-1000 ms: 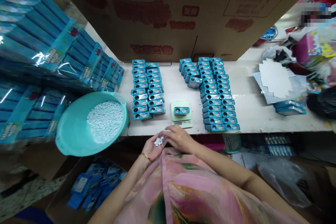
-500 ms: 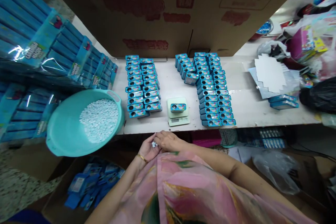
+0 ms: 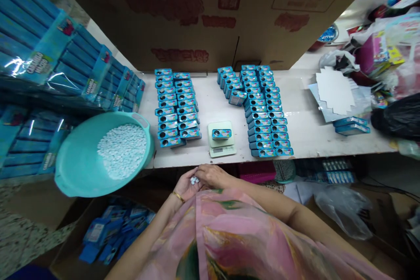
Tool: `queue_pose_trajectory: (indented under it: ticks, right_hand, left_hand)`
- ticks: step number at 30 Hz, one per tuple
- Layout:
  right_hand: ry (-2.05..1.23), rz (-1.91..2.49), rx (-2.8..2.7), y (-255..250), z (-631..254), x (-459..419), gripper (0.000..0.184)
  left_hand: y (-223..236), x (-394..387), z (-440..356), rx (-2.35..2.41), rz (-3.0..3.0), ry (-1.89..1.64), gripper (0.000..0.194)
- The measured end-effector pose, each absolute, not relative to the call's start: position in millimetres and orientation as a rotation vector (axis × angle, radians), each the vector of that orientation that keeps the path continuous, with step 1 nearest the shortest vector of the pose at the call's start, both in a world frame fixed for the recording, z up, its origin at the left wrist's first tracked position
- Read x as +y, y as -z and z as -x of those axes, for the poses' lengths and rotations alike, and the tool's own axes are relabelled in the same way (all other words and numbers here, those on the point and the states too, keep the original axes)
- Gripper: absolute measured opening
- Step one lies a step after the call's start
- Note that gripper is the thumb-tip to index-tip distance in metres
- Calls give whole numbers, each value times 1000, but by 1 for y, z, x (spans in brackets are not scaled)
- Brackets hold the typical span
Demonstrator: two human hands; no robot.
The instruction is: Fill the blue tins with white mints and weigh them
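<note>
My left hand [image 3: 186, 186] is cupped palm up just below the table's front edge, holding a small heap of white tablets [image 3: 194, 180]. My right hand [image 3: 212, 176] lies beside it with its fingertips pinched at that heap. Right in front of them a small scale [image 3: 221, 142] carries one blue tin [image 3: 221, 134] with a round hole in its lid. Rows of like blue tins stand left [image 3: 175, 107] and right [image 3: 264, 113] of the scale. A teal basin [image 3: 78, 170] of white tablets [image 3: 122, 151] sits at the left.
A big cardboard box [image 3: 213, 13] walls off the back of the white table [image 3: 305, 135]. Wrapped blue packs [image 3: 59, 65] pile up at the left. White card sheets [image 3: 334, 92], two flat tins [image 3: 351, 124] and bags sit at the right. A box of blue packets [image 3: 111, 232] lies below.
Both hands have drawn back from the table edge toward my body, and my right fingers have closed over the tablets in my left palm. The view has shifted slightly.
</note>
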State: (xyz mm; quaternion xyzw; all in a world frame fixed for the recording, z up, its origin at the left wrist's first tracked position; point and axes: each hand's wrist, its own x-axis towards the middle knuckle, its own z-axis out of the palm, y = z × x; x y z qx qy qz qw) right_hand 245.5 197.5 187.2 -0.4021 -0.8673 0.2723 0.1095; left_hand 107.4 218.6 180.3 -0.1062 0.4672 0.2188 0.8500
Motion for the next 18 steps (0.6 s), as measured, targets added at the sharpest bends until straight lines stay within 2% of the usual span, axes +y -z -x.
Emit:
queue_pose_trajectory:
  ticks: [7, 12, 18]
  right_hand:
    - [-656, 1437, -1825, -198, -292, 238, 16]
    - [-634, 1538, -1740, -200, -320, 275, 15]
    - [-609, 1632, -1409, -198, -337, 252, 19]
  left_hand:
    - [-181, 222, -106, 943, 216, -498, 22]
    - [-182, 223, -103, 967, 228, -522, 21]
    - [-181, 221, -96, 994, 255, -565, 22]
